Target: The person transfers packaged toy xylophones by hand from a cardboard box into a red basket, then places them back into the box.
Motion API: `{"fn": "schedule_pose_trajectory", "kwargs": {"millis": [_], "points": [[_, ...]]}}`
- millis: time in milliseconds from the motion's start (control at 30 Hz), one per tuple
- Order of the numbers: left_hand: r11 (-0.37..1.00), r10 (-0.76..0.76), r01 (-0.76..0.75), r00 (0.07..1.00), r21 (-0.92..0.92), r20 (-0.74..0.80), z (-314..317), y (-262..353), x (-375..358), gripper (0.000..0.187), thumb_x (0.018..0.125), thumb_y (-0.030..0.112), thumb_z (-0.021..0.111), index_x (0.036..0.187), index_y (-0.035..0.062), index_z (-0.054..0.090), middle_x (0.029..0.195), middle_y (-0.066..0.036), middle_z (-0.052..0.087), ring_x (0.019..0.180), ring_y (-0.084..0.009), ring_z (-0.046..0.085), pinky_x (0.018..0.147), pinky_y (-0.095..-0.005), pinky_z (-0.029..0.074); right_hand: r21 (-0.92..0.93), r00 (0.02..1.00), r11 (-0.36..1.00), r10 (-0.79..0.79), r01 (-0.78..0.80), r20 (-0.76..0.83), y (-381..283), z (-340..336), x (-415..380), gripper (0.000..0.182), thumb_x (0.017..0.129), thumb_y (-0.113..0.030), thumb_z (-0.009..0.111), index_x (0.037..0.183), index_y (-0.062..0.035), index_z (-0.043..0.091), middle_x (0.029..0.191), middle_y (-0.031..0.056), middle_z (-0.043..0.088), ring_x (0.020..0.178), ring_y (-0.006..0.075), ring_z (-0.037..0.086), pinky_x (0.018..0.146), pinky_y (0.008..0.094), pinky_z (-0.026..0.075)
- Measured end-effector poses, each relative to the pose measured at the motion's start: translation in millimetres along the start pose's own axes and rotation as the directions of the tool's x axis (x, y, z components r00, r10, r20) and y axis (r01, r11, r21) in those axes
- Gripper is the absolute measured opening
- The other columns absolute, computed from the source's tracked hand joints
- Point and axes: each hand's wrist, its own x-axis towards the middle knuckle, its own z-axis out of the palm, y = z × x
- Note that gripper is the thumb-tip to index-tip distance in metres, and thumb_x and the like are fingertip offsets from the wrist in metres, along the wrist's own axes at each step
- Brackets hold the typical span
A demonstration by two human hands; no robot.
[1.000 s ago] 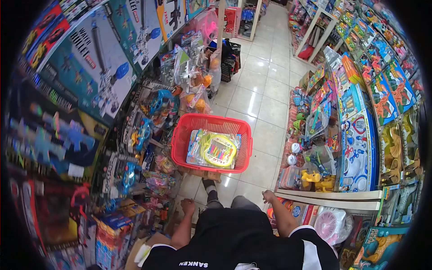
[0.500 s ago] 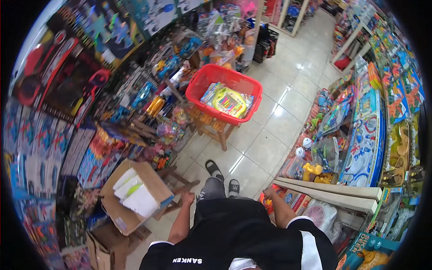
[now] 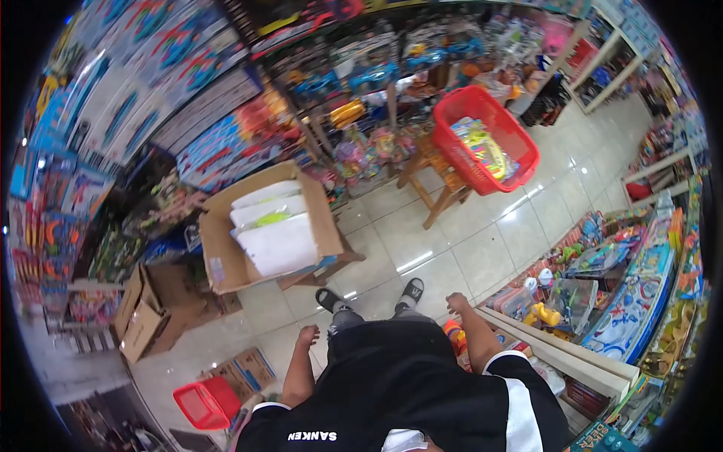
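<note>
My left hand [image 3: 308, 337] hangs beside my left leg with nothing visible in it, its fingers small and partly curled. On the other side, my right hand [image 3: 457, 303] is held out over the floor, fingers slightly apart and no object in it. Ahead of my left hand, an open cardboard box [image 3: 218, 260] holds white packs, one with a green item. A red basket [image 3: 520, 151] with colourful packaged toys rests on a wooden stool [image 3: 431, 169] further forward. Neither hand touches the box or the basket.
Shelves of boxed toys [image 3: 143, 98] line the left and front. Another cardboard box [image 3: 143, 324] and a red bin [image 3: 207, 403] stand on the floor at the lower left. A white wooden rail [image 3: 565, 346] edges the toy display at the right.
The view has turned to the left; basket and box appear further right, and the red bin has come into view. My feet are further apart and my right hand's fingers look looser.
</note>
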Motion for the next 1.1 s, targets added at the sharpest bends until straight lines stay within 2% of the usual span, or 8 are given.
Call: {"fn": "schedule_pose_trajectory", "kwargs": {"millis": [133, 267, 467, 600, 667, 867, 1000, 1100], "points": [[0.999, 0.003, -0.003, 1.000, -0.035, 0.010, -45, -19, 5, 0.036, 0.095, 0.037, 0.053, 0.116, 0.0087, 0.061, 0.108, -0.007, 0.066, 0.091, -0.0225, 0.062, 0.079, -0.0429, 0.048, -0.056, 0.999, 0.998, -0.037, 0.035, -0.024, -60, 30, 4, 0.038, 0.092, -0.031, 0.055, 0.114, -0.0006, 0.059, 0.096, 0.0170, 0.071, 0.067, 0.0258, 0.071, 0.055, 0.0388, 0.055], [0.994, 0.040, -0.041, 0.999, -0.105, -0.010, -103, -50, 19, 0.034, 0.091, 0.037, 0.058, 0.109, 0.0080, 0.062, 0.096, -0.005, 0.066, 0.078, -0.0169, 0.060, 0.066, -0.0381, 0.047, 0.087, 0.991, 0.995, -0.046, 0.057, -0.122, -121, 91, -16, 0.035, 0.092, -0.030, 0.056, 0.113, -0.0029, 0.061, 0.093, 0.0149, 0.071, 0.065, 0.0237, 0.071, 0.054, 0.0369, 0.055], [0.979, 0.153, -0.173, 0.973, -0.105, -0.175, -190, -93, 80, 0.028, 0.088, 0.026, 0.059, 0.096, 0.0000, 0.065, 0.082, -0.008, 0.067, 0.064, -0.0192, 0.060, 0.055, -0.0324, 0.048, -0.355, 0.826, 0.836, -0.513, 0.419, -0.233, -158, 163, 26, 0.026, 0.090, -0.024, 0.060, 0.103, -0.0034, 0.068, 0.085, 0.0144, 0.070, 0.064, 0.0206, 0.070, 0.058, 0.0334, 0.055], [0.883, 0.281, -0.378, 0.900, -0.277, -0.333, -239, -74, 95, 0.025, 0.088, 0.023, 0.060, 0.092, -0.0020, 0.064, 0.080, -0.009, 0.067, 0.067, -0.0184, 0.060, 0.062, -0.0318, 0.049, -0.246, 0.766, 0.877, -0.481, 0.413, -0.427, -194, 181, 6, 0.022, 0.090, -0.020, 0.060, 0.101, -0.0017, 0.068, 0.081, 0.0129, 0.069, 0.062, 0.0194, 0.068, 0.058, 0.0312, 0.054], [0.934, 0.265, -0.326, 0.908, -0.150, -0.324, -271, -52, 110, 0.037, 0.091, 0.031, 0.059, 0.111, 0.0003, 0.063, 0.097, -0.008, 0.067, 0.083, -0.0170, 0.061, 0.070, -0.0305, 0.049, -0.153, 0.762, 0.875, -0.477, 0.459, -0.438, -215, 184, -13, 0.021, 0.091, -0.018, 0.060, 0.102, -0.0016, 0.068, 0.082, 0.0115, 0.069, 0.062, 0.0183, 0.067, 0.056, 0.0304, 0.053], [0.635, 0.464, -0.748, 0.569, -0.194, -0.679, -322, 92, 55, 0.025, 0.099, 0.023, 0.055, 0.105, -0.0006, 0.061, 0.096, -0.006, 0.065, 0.087, -0.0149, 0.058, 0.078, -0.0313, 0.045, 0.137, 0.559, 0.687, -0.441, 0.714, -0.702, -332, 153, -78, 0.019, 0.095, -0.015, 0.059, 0.103, 0.0004, 0.065, 0.081, 0.0059, 0.064, 0.070, 0.0132, 0.063, 0.055, 0.0272, 0.049], [0.475, 0.787, -0.746, 0.122, 0.467, -0.605, -314, 211, -53, 0.016, 0.093, 0.015, 0.058, 0.105, 0.0045, 0.062, 0.105, -0.008, 0.062, 0.102, -0.0238, 0.057, 0.084, -0.0380, 0.044, -0.226, 0.174, 0.496, -0.636, 0.838, -0.751, -444, 150, -142, 0.016, 0.093, -0.011, 0.058, 0.102, 0.0010, 0.064, 0.083, 0.0067, 0.065, 0.074, 0.0123, 0.061, 0.063, 0.0278, 0.048], [0.347, 0.889, -0.784, 0.100, 0.515, -0.446, -285, 267, -80, 0.021, 0.089, 0.012, 0.060, 0.109, 0.0046, 0.063, 0.107, -0.012, 0.062, 0.104, -0.0305, 0.056, 0.090, -0.0402, 0.044, -0.342, 0.189, 0.471, -0.769, 0.813, -0.611, -502, 174, -175, 0.016, 0.089, -0.007, 0.058, 0.102, 0.0004, 0.065, 0.087, 0.0136, 0.068, 0.073, 0.0223, 0.065, 0.065, 0.0328, 0.050]]}}
